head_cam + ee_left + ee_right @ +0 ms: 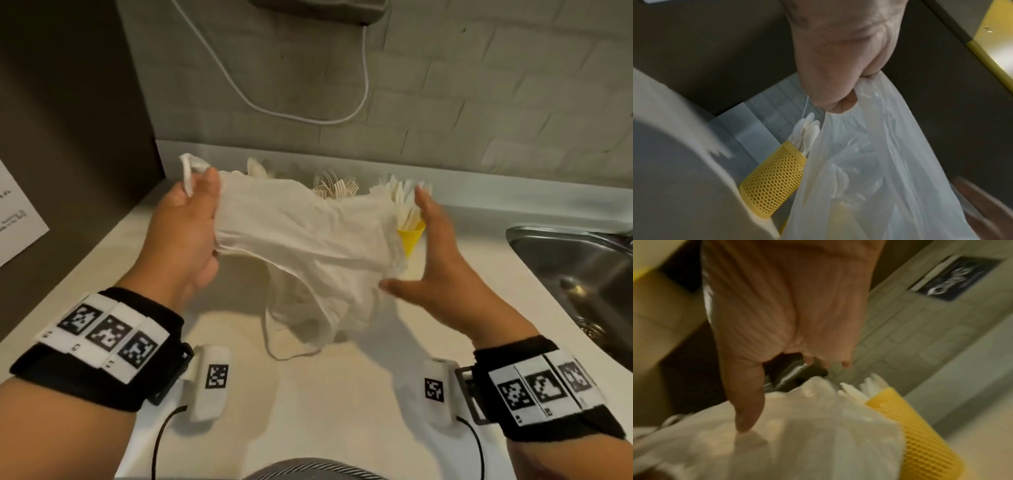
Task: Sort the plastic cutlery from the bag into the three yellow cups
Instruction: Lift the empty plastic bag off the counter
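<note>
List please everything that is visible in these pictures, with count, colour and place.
plastic bag: one, white, held up over the counter, in front of the cups
yellow cups: two show, mesh; others hidden behind the bag
cutlery: three white bunches, behind the bag
counter: one, cream
sink: one, steel, right
cable: one, white, on the wall
paper: one, white, left
left hand: grips the bag's handle
right hand: fingers straight, thumb touching the bag
</note>
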The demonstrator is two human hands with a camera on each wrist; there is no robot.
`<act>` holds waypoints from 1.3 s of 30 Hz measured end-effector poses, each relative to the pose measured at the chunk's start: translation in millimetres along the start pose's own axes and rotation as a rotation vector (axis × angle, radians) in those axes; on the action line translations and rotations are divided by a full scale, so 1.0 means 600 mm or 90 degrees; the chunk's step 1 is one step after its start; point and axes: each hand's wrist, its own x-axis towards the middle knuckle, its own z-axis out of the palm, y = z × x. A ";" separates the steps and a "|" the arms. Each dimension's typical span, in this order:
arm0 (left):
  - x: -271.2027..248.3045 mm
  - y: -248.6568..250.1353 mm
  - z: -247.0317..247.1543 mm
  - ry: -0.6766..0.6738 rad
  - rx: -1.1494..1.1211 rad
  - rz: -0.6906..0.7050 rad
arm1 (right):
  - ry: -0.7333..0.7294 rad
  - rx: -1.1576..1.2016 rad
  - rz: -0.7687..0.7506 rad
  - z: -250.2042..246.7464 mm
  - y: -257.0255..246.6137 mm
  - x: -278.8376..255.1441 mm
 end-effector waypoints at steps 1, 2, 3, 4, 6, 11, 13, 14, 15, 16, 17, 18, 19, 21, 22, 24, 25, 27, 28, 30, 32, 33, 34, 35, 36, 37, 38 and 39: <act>-0.008 0.000 0.009 -0.033 0.002 -0.001 | -0.042 -0.020 -0.049 0.005 -0.018 -0.003; -0.013 0.001 0.016 -0.065 -0.001 -0.004 | -0.054 -0.071 -0.092 0.012 -0.031 -0.003; -0.020 0.006 0.021 -0.099 -0.007 -0.010 | -0.056 -0.130 -0.118 0.020 -0.045 -0.001; -0.025 0.011 0.024 -0.132 -0.008 -0.017 | -0.065 -0.206 -0.128 0.028 -0.048 0.005; -0.035 0.022 0.026 -0.208 0.009 -0.034 | -0.112 -0.354 -0.125 0.041 -0.049 0.024; -0.031 0.045 0.009 -0.328 0.133 -0.106 | 0.030 -0.499 -0.229 0.047 -0.038 0.050; -0.008 0.045 -0.012 -0.281 0.399 -0.048 | 0.083 -0.463 -0.259 0.045 -0.034 0.041; 0.005 0.042 -0.022 -0.201 0.564 -0.003 | 0.039 -0.461 -0.272 0.048 -0.033 0.031; 0.009 0.040 -0.027 -0.098 0.677 0.063 | -0.045 -0.460 -0.282 0.056 -0.032 0.021; 0.002 0.040 -0.023 -0.030 0.714 0.155 | -0.150 -0.458 -0.266 0.066 -0.029 0.012; -0.009 0.041 -0.015 -0.023 0.698 0.275 | -0.251 -0.450 -0.222 0.072 -0.029 0.003; -0.025 0.043 -0.003 -0.089 0.670 0.388 | -0.347 -0.434 -0.153 0.076 -0.028 -0.005; -0.040 0.041 0.011 -0.215 0.675 0.453 | -0.416 -0.409 -0.086 0.076 -0.031 -0.010; -0.068 0.029 0.038 -0.526 0.769 0.420 | -0.497 -0.362 -0.018 0.070 -0.041 -0.007; -0.079 0.015 0.049 -0.647 0.862 0.340 | -0.526 -0.328 0.004 0.068 -0.047 -0.003; -0.096 -0.027 0.059 -0.782 1.015 0.244 | -0.578 -0.285 0.068 0.060 -0.054 0.008; -0.100 -0.052 0.060 -0.798 1.048 0.237 | -0.593 -0.272 0.091 0.057 -0.051 0.013; -0.096 -0.087 0.055 -0.801 1.077 0.188 | -0.585 -0.239 0.124 0.049 -0.038 0.021; -0.087 -0.096 0.054 -0.806 1.084 0.119 | -0.566 -0.214 0.149 0.047 -0.027 0.023; -0.061 -0.104 0.056 -0.798 1.047 -0.027 | -0.524 -0.211 0.184 0.043 -0.011 0.028; -0.030 -0.108 0.059 -0.765 0.996 -0.107 | -0.481 -0.270 0.203 0.049 0.000 0.034; -0.014 -0.111 0.060 -0.743 0.979 -0.133 | -0.450 -0.295 0.220 0.055 0.004 0.037; -0.002 -0.113 0.061 -0.721 0.970 -0.156 | -0.417 -0.304 0.243 0.062 0.010 0.040; 0.007 -0.116 0.064 -0.706 0.975 -0.170 | -0.393 -0.301 0.267 0.067 0.012 0.042; 0.014 -0.119 0.066 -0.696 0.991 -0.175 | -0.386 -0.296 0.281 0.073 0.016 0.043; 0.019 -0.121 0.066 -0.685 1.019 -0.168 | -0.402 -0.303 0.277 0.078 0.018 0.043; 0.021 -0.120 0.066 -0.671 1.055 -0.139 | -0.429 -0.322 0.257 0.082 0.020 0.043; 0.023 -0.120 0.066 -0.648 1.090 -0.086 | -0.461 -0.353 0.234 0.085 0.022 0.043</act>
